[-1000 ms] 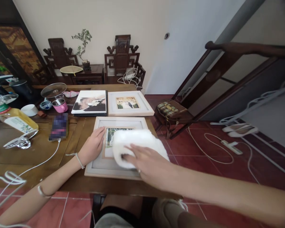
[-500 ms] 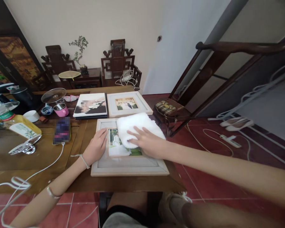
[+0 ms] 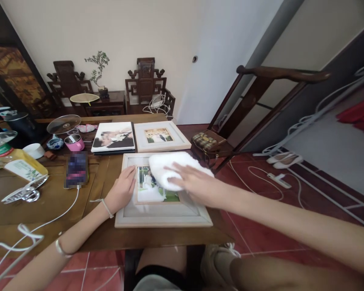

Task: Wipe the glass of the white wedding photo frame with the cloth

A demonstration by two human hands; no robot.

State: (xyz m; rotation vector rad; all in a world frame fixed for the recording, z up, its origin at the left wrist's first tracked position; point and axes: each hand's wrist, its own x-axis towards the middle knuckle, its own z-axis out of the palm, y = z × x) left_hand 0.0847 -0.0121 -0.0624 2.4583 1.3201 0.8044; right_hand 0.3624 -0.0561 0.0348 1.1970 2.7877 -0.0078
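Observation:
A pale wooden picture frame [image 3: 164,220] lies flat at the table's near edge, with a photo [image 3: 148,190] of a couple outdoors in its middle. My left hand [image 3: 123,190] rests on the frame's left side, its fingers laid flat and extended toward the photo. Over the upper right of the frame spreads a folded white towel [image 3: 164,165]. My right hand [image 3: 195,182] presses on that towel, fingers reaching across it and slightly blurred. The towel hides the photo's upper right part and some of the frame's border.
Behind lie a second framed photo [image 3: 139,139] and a photo album [image 3: 124,125]. To the left are a charging phone [image 3: 75,169], a hair claw clip [image 3: 30,193], an oil bottle [image 3: 27,163] and a pink cup [image 3: 75,143]. A bag [image 3: 208,139] sits on the chair at right.
My right hand and the towel have shifted slightly, baring more of the photo. My left hand keeps its place on the frame. The whole view has turned a little.

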